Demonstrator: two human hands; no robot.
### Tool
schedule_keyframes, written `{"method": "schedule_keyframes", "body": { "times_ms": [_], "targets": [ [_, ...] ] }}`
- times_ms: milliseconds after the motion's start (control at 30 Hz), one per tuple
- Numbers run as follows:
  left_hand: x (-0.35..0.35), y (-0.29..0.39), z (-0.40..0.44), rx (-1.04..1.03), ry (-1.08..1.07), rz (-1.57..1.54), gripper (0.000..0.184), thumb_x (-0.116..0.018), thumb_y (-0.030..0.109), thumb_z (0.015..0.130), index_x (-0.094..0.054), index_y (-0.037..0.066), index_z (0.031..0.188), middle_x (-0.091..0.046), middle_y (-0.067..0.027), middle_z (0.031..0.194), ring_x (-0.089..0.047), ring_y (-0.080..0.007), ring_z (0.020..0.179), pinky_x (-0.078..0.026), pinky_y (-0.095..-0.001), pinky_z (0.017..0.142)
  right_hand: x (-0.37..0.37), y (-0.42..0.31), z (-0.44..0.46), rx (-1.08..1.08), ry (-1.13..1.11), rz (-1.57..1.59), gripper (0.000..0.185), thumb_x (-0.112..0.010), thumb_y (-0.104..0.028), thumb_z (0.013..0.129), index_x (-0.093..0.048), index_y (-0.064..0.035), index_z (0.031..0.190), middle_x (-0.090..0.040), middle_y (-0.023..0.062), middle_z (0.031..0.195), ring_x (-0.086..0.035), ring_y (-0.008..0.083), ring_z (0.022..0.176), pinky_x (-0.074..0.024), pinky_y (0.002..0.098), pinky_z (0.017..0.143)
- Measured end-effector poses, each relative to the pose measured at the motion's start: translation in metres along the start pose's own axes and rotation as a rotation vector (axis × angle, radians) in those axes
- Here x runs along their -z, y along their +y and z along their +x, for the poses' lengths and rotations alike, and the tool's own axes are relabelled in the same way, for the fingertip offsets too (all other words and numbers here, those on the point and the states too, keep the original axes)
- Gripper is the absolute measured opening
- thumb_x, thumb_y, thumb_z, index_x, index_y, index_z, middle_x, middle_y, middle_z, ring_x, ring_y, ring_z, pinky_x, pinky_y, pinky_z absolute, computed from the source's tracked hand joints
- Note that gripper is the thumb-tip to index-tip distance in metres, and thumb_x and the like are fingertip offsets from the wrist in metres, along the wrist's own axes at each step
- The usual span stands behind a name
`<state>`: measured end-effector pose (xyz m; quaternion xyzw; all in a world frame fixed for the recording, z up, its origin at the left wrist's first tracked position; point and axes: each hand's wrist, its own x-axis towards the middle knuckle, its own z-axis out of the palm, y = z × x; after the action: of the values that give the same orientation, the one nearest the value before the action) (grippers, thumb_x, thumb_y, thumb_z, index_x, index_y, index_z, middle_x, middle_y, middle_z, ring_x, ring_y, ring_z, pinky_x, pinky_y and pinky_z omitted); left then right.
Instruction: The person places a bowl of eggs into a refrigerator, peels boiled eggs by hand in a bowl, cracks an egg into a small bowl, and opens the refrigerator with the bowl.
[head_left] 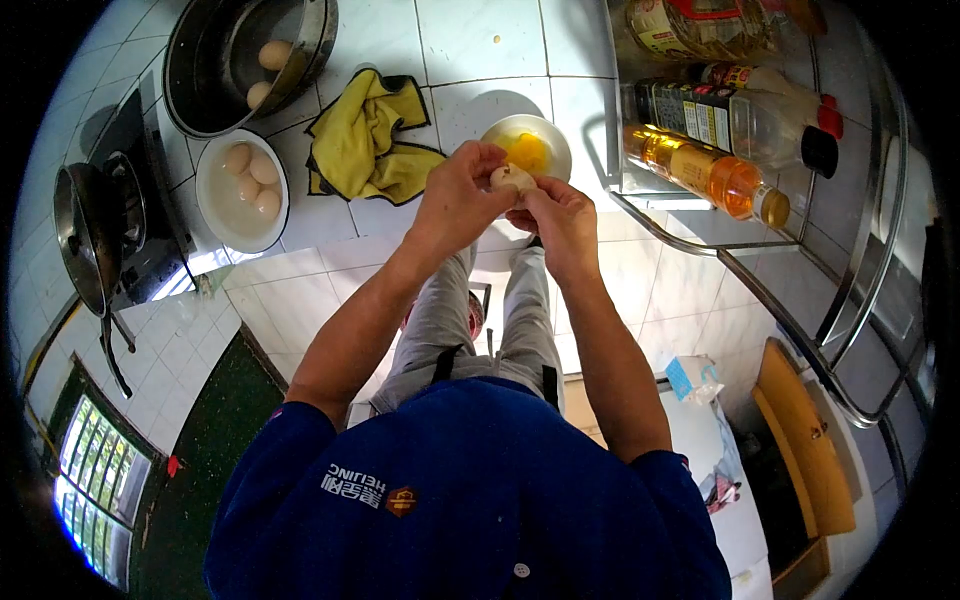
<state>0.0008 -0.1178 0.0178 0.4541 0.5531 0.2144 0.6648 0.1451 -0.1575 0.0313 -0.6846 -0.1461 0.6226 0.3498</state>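
Both my hands are together at the near side of a small white bowl. My left hand pinches an egg from the left, and the fingers of my right hand close on it from the right. A dark spot, perhaps a crack, shows on the shell. Yellow raw egg lies in the bowl, partly hidden by my fingers. To the left, a yellow cloth with dark edging lies crumpled on the white tiled counter.
A white basin holds several eggs in water. Behind it, a dark pot contains two eggs. A frying pan sits on the stove at far left. At right, bottles lie in a metal rack.
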Motion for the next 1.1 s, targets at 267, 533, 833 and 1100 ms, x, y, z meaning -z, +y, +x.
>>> {"method": "schedule_keyframes", "body": {
  "times_ms": [267, 533, 833, 1100],
  "targets": [
    [-0.003, 0.004, 0.001, 0.015, 0.06, 0.042, 0.046, -0.071, 0.009, 0.078, -0.051, -0.005, 0.117, -0.064, -0.0174, 0.11, -0.065, -0.02, 0.099, -0.053, -0.0295, 0.085, -0.005, -0.005, 0.002, -0.009, 0.046, -0.071, 0.029, -0.065, -0.017, 0.085, -0.067, 0.0052, 0.103, -0.068, 0.0086, 0.081, -0.065, 0.0113, 0.066, -0.0552, 0.0224, 0.062],
    [0.0, 0.01, 0.0, 0.042, 0.058, 0.043, 0.048, -0.073, 0.009, 0.077, -0.051, -0.005, 0.117, -0.064, -0.0184, 0.111, -0.065, -0.0207, 0.101, -0.053, -0.0294, 0.086, -0.006, -0.007, 0.0, -0.024, 0.072, -0.061, 0.029, -0.065, -0.018, 0.085, -0.068, 0.0056, 0.101, -0.068, 0.0082, 0.079, -0.065, 0.0105, 0.065, -0.0547, 0.0222, 0.06],
    [0.005, 0.011, 0.003, 0.03, 0.035, 0.126, 0.051, -0.075, 0.013, 0.076, -0.05, -0.006, 0.116, -0.065, -0.0206, 0.107, -0.066, -0.0222, 0.099, -0.054, -0.0302, 0.083, -0.01, -0.013, -0.001, -0.03, 0.079, -0.154, 0.027, -0.064, -0.019, 0.085, -0.069, 0.0049, 0.096, -0.068, 0.0077, 0.076, -0.065, 0.0105, 0.063, -0.0545, 0.0227, 0.059],
    [0.003, 0.001, 0.006, -0.018, 0.082, 0.131, 0.053, -0.077, 0.018, 0.07, -0.053, -0.007, 0.11, -0.067, -0.021, 0.099, -0.069, -0.0229, 0.086, -0.055, -0.0296, 0.075, -0.011, -0.014, -0.001, -0.055, 0.076, -0.167, 0.027, -0.064, -0.02, 0.084, -0.07, 0.0044, 0.095, -0.069, 0.0077, 0.075, -0.065, 0.0105, 0.063, -0.0548, 0.023, 0.058]
  ]
}}
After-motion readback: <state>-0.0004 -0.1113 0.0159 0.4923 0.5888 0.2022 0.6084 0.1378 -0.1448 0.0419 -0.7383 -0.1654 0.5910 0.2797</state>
